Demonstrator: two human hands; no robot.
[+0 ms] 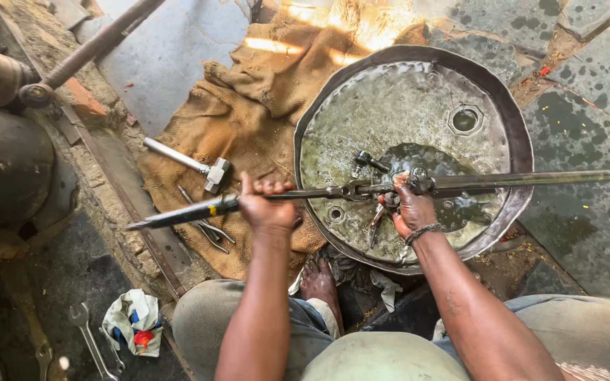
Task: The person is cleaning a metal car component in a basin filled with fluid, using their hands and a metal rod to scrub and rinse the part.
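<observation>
A long metal rod [390, 186] runs across the middle of the frame, from a pointed end at centre left to the right edge. The left hand [266, 204] has its grip wrapped tight around the rod; the right hand [411, 208] pinches a fitting on it, over the round drum lid [404, 113]. On the burlap sack [241, 127] at upper left lie a hammer [195, 166] and pliers [206, 226]. A bare foot [319, 282] rests below the lid. A spanner [86, 335] and crumpled rag [132, 321] lie at lower left.
</observation>
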